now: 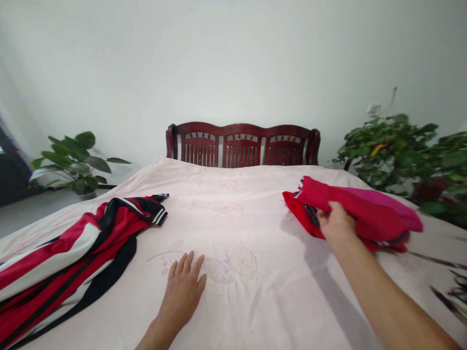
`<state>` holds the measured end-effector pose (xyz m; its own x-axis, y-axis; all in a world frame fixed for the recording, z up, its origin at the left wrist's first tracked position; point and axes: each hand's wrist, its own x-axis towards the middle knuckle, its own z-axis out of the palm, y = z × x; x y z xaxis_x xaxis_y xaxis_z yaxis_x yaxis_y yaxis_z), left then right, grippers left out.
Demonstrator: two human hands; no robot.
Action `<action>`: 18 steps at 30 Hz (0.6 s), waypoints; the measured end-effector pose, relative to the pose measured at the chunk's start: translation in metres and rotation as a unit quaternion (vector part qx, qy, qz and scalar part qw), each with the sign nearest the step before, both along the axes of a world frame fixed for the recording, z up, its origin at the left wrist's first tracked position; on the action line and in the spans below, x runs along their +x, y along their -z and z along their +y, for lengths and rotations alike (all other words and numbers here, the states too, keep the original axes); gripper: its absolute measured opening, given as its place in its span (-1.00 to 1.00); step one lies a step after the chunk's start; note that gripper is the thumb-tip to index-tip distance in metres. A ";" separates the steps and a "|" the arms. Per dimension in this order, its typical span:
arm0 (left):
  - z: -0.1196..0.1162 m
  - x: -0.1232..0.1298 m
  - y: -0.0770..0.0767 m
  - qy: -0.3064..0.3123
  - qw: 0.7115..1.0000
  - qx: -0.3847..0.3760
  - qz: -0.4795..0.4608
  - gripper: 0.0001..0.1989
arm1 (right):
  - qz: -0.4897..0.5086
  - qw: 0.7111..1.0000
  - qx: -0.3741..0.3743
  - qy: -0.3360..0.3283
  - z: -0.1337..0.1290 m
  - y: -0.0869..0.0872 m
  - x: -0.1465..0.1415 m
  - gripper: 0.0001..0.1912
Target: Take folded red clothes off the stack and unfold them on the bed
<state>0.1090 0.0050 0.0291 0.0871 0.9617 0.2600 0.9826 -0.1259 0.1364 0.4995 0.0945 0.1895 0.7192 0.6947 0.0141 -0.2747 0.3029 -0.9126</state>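
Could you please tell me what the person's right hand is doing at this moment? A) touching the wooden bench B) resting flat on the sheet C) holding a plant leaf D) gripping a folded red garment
D: the right hand is closed on the folded red garment, while the left hand lies flat on the pink sheet.

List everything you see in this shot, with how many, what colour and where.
folded red garment: one, red with pink, right side of the sheet, in the right hand's grip
striped jacket: one, red, white and black, spread at left
sheet: one, pale pink, covering the surface
wooden bench: one, dark red, by the wall
potted plants: two, green, far left and far right
left hand: flat on the sheet
right hand: gripping the folded red garment
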 end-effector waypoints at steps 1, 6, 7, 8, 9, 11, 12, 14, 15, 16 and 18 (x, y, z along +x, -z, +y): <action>0.000 0.000 0.000 0.002 1.000 0.003 -0.003 -0.50 | 0.012 1.000 -0.014 -0.020 -0.013 0.013 -0.027 -0.90; 0.001 -0.004 0.002 0.005 1.000 0.009 -0.019 -0.48 | 0.028 0.863 -0.158 -0.480 -0.095 0.074 -0.124 -0.74; 0.001 -0.004 0.002 0.005 1.000 0.011 -0.022 -0.47 | 0.000 0.844 -0.153 -0.514 -0.104 0.078 -0.127 -0.69; 0.001 -0.005 0.002 0.005 1.000 0.013 -0.024 -0.47 | -0.042 0.852 -0.135 -0.504 -0.109 0.078 -0.122 -0.66; 0.001 -0.005 0.002 0.006 1.000 0.015 -0.025 -0.47 | -0.095 0.880 -0.113 -0.452 -0.109 0.077 -0.112 -0.64; 0.001 -0.004 0.002 0.007 1.000 0.017 -0.025 -0.47 | -0.217 0.930 -0.089 -0.284 -0.098 0.071 -0.080 -0.65; 0.000 -0.004 0.001 0.006 1.000 0.018 -0.024 -0.49 | -0.277 0.936 -0.095 -0.196 -0.089 0.068 -0.061 -0.65; -0.001 -0.003 -0.001 0.005 1.000 0.019 -0.022 -0.51 | -0.335 0.922 -0.153 -0.119 -0.074 0.067 -0.027 -0.64; -0.001 -0.002 -0.002 0.005 1.000 0.020 -0.021 -0.52 | -0.324 0.917 -0.195 -0.127 -0.068 0.068 -0.014 -0.65; -0.001 -0.002 -0.003 0.006 1.000 0.020 -0.021 -0.53 | -0.306 0.911 -0.229 -0.153 -0.065 0.071 -0.005 -0.66; -0.002 -0.001 -0.004 0.009 0.999 0.020 -0.024 -0.53 | -0.262 0.901 -0.261 -0.226 -0.063 0.077 0.002 -0.71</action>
